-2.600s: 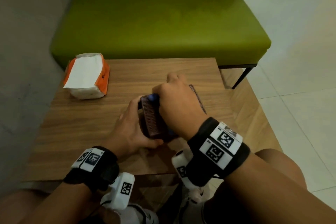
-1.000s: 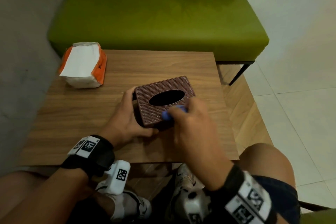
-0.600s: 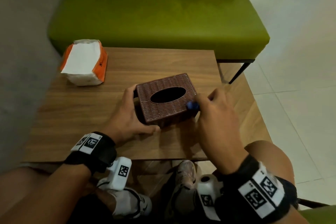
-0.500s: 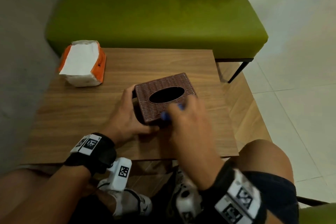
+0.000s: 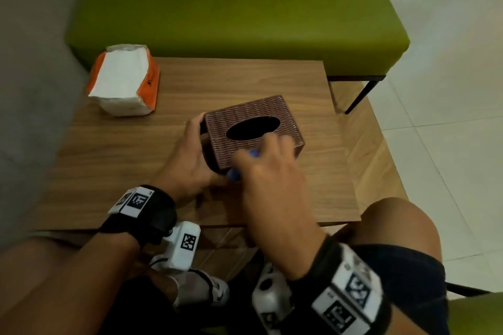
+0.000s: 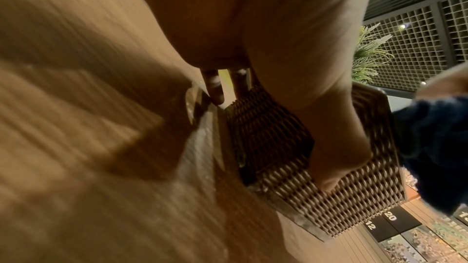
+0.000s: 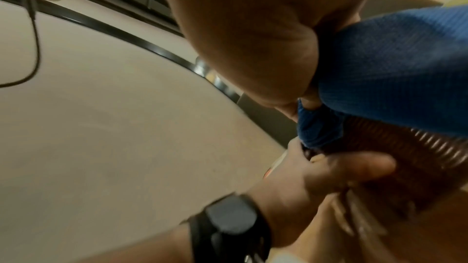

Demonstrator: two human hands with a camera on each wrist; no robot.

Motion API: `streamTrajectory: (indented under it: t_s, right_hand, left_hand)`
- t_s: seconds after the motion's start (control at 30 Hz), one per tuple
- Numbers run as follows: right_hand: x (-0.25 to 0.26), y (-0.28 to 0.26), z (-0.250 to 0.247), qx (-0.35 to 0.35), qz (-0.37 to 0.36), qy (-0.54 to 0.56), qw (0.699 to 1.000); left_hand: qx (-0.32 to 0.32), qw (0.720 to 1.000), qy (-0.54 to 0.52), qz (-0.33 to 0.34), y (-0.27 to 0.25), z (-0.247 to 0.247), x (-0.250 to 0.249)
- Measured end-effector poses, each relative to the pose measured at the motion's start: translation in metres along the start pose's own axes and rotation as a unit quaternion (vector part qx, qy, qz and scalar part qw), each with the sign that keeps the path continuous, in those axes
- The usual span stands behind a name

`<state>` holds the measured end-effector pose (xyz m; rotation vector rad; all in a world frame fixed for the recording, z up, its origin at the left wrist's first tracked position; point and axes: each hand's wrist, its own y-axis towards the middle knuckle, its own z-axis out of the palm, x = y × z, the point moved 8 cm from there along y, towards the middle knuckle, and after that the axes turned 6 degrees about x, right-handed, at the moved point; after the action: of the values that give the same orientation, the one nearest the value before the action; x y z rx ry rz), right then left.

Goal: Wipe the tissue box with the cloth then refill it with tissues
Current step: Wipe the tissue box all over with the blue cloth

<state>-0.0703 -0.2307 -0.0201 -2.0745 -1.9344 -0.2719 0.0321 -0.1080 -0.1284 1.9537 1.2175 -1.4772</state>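
Observation:
A brown woven tissue box with a dark oval slot stands upright on the wooden table. My left hand grips its near left corner, thumb on the near side, fingers round the left side. My right hand holds a bunched blue cloth and presses it on the box's near top edge. In the right wrist view the blue cloth lies against the box. An orange pack of white tissues lies at the table's far left.
A green bench runs along the table's far edge, its black leg at the right. A grey wall is at the left and pale floor tiles at the right. My knees sit under the table's near edge.
The box was tipped on its side 2.6 s ago and now stands upright. My right hand swept the cloth right to the box's end, then back to the near top edge.

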Motion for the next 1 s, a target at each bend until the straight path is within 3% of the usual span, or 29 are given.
streamTrajectory:
  t_s: [0.1,0.17,0.23,0.3,0.4,0.5,0.57,0.67,0.83,1.0]
  right_hand:
    - [-0.003,-0.006,0.01,0.008,-0.046,0.031,0.998]
    - [-0.045,-0.005,0.001,-0.01,-0.015,0.065,0.998]
    - [-0.088,-0.003,-0.017,-0.085,0.034,0.12,0.989]
    - [-0.102,0.001,-0.024,-0.109,0.053,0.117,0.986]
    - [-0.056,0.001,-0.011,-0.059,0.016,0.031,0.998]
    - [0.004,0.0,0.01,0.007,-0.043,0.034,0.998]
    - [0.025,0.006,0.012,0.009,-0.074,0.021,0.997]
    - [0.03,0.031,0.008,0.051,-0.076,0.011,0.996]
    - [0.038,0.068,-0.001,0.027,-0.047,-0.002,0.999]
    - [0.027,0.016,-0.002,0.063,-0.038,-0.04,0.997]
  left_hand:
    - [0.013,1.0,-0.005,-0.006,-0.001,0.0,0.004]
    - [0.007,1.0,0.02,-0.004,-0.002,-0.002,0.006]
    - [-0.005,0.999,0.042,-0.003,-0.002,-0.003,0.006]
    - [-0.007,0.999,0.043,-0.003,-0.001,-0.002,0.006]
    - [0.003,1.0,0.028,0.0,-0.002,-0.001,0.007]
    - [0.002,1.0,0.005,0.008,-0.005,0.0,0.001]
    - [-0.008,1.0,0.008,0.0,-0.007,-0.001,-0.001]
    - [-0.004,1.0,0.016,0.004,-0.005,-0.002,-0.002]
    - [-0.03,0.997,0.049,0.049,0.004,-0.002,-0.004]
    - [-0.019,1.0,-0.004,0.005,0.006,-0.001,0.013]
